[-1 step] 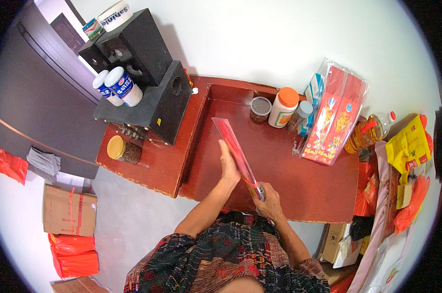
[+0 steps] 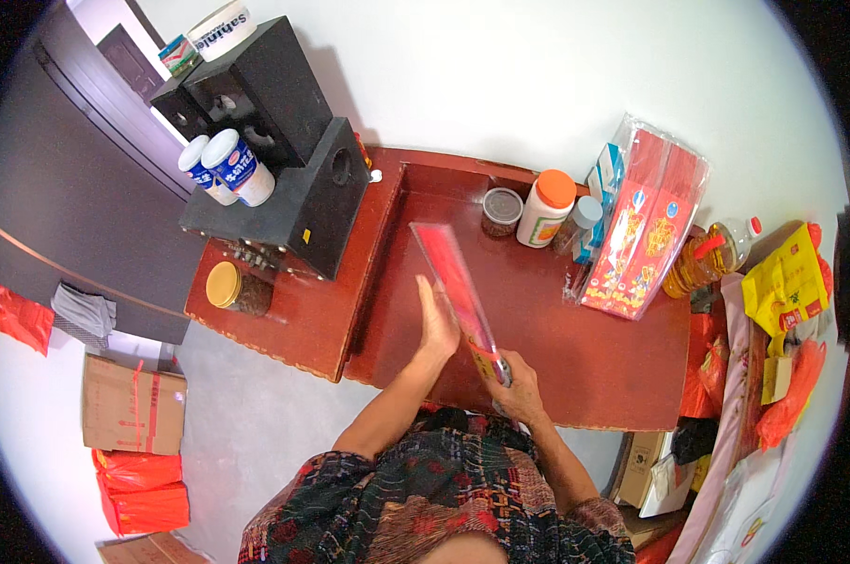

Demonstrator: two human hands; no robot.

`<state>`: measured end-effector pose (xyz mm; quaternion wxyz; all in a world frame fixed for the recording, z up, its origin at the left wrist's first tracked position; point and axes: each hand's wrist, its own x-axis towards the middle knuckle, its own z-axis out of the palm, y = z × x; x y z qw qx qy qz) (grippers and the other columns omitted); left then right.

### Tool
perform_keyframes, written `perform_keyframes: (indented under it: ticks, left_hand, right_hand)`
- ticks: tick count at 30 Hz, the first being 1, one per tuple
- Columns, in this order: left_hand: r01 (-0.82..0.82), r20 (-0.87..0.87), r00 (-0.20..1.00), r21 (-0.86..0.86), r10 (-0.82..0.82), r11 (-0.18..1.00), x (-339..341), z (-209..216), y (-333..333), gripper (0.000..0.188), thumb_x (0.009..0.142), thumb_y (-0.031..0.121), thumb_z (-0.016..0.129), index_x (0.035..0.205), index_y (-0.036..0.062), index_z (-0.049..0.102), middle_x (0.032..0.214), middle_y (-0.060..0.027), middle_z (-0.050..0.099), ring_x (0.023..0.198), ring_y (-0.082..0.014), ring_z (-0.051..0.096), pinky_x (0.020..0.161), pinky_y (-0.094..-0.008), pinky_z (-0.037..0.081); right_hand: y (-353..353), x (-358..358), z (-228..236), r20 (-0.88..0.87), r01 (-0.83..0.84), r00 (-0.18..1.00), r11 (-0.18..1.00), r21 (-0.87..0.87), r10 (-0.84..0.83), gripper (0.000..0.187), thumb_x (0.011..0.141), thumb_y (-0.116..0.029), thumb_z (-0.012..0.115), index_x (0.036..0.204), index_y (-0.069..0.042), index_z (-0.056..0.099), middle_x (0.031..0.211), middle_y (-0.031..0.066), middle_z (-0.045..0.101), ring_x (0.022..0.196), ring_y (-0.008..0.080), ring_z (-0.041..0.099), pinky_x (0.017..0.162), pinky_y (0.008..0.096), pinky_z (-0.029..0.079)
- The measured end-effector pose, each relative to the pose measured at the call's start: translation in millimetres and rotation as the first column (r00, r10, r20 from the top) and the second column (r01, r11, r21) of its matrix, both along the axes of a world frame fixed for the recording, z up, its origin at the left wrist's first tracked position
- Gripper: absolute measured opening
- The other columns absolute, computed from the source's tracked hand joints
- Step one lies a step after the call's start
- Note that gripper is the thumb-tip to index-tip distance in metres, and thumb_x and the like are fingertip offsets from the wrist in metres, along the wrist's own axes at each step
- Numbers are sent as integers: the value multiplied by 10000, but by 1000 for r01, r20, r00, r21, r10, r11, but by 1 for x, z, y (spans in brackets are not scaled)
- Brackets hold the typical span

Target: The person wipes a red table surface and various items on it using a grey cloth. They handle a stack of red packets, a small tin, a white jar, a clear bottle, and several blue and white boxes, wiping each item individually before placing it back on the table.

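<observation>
A long, flat red packet (image 2: 455,287) stands tilted over the table, its far end leaning left. Plastic film shines on it, and gold print shows at its near end. My right hand (image 2: 519,387) is closed around that near end. My left hand (image 2: 438,324) is held up along the packet's left side, fingers stretched out and not wrapped round it; whether the palm touches it I cannot tell. Two similar red packets with gold print (image 2: 639,226) lean at the back right of the red-brown table (image 2: 575,367).
At the table's back edge stand a brown-filled jar (image 2: 502,212), a white bottle with orange lid (image 2: 546,209) and an oil bottle (image 2: 707,258). Black speakers (image 2: 303,188) bearing two cans (image 2: 240,169) are at left, beside a yellow-lidded jar (image 2: 238,288). Cardboard box (image 2: 133,404) lies lower left.
The red packet has turned so that more of its broad red face shows. My left hand has shifted very slightly; my right hand keeps its hold.
</observation>
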<state>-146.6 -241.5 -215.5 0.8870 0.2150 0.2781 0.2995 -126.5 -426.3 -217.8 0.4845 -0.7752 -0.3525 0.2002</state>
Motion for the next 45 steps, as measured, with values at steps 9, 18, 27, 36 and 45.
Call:
perform_keyframes:
  ticks: [9, 18, 27, 36, 45]
  left_hand:
    - [238, 124, 949, 327, -291, 915, -82, -34, 44, 302, 870, 8, 581, 1167, -2, 530, 1137, -96, 617, 1064, -188, 575, 963, -345, 428]
    - [18, -11, 1000, 337, -15, 941, -118, -22, 41, 280, 871, -22, 564, 1145, 3, 515, 1113, -106, 617, 1034, -175, 581, 955, -345, 428]
    - [2, -87, 996, 245, 20, 969, -138, -13, 24, 315, 855, -9, 599, 1158, -1, 516, 1106, -107, 624, 978, -182, 611, 857, -340, 495]
    - [-68, -114, 987, 335, 112, 940, -133, 11, 40, 310, 830, 1, 621, 1127, 10, 531, 1058, -85, 623, 965, -194, 600, 888, -379, 481]
    - [-57, -82, 992, 352, 92, 934, -133, 4, 52, 263, 823, 13, 653, 1062, 31, 544, 1032, -63, 608, 938, -157, 573, 882, -333, 453]
  right_hand:
    - [49, 30, 2, -532, -280, 801, 957, 71, 274, 466, 783, -196, 684, 1187, -25, 527, 986, 73, 626, 897, 143, 572, 809, 314, 474]
    - [226, 188, 13, 365, 301, 873, 946, 117, -323, 390, 832, -144, 578, 1196, -29, 502, 1071, 163, 554, 1057, 325, 509, 910, 397, 426]
    - [366, 181, -40, 495, -152, 856, 988, -41, 152, 515, 747, -51, 567, 1251, -25, 465, 1262, 219, 436, 1183, 443, 383, 1025, 500, 318]
    - [348, 152, -116, 506, 181, 860, 968, -175, -69, 529, 761, -118, 641, 1258, -42, 478, 1246, 155, 437, 1152, 356, 416, 898, 485, 384]
    - [331, 108, -141, 558, -328, 663, 864, -381, 498, 507, 879, -372, 498, 1296, -85, 475, 1408, 124, 374, 1318, 285, 314, 1010, 527, 266]
